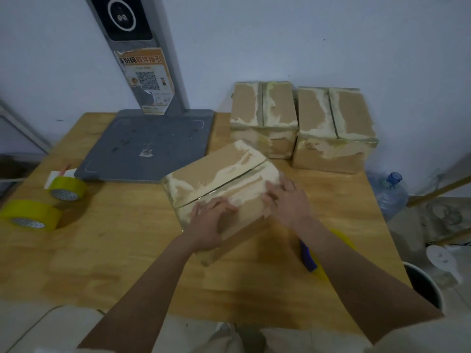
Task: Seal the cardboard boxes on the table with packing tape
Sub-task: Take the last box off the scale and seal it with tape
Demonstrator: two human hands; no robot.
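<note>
A worn cardboard box (219,174) lies tilted on the wooden table (102,250), its top flaps closed along a centre seam. My left hand (207,222) rests on its near corner, fingers curled over the edge. My right hand (286,200) presses flat on the right end of the top, fingers spread. Two more boxes (263,115) (334,126) stand side by side at the back right. Two yellow tape rolls (67,188) (31,215) lie at the left. A blue-handled tape dispenser (309,256) with yellow tape sits partly hidden under my right forearm.
A grey scale platform (150,146) with an upright post (142,57) stands at the back centre against the wall. A water bottle (392,192) and a dark bin (423,286) sit off the table's right edge. A white chair corner (51,327) shows at the lower left.
</note>
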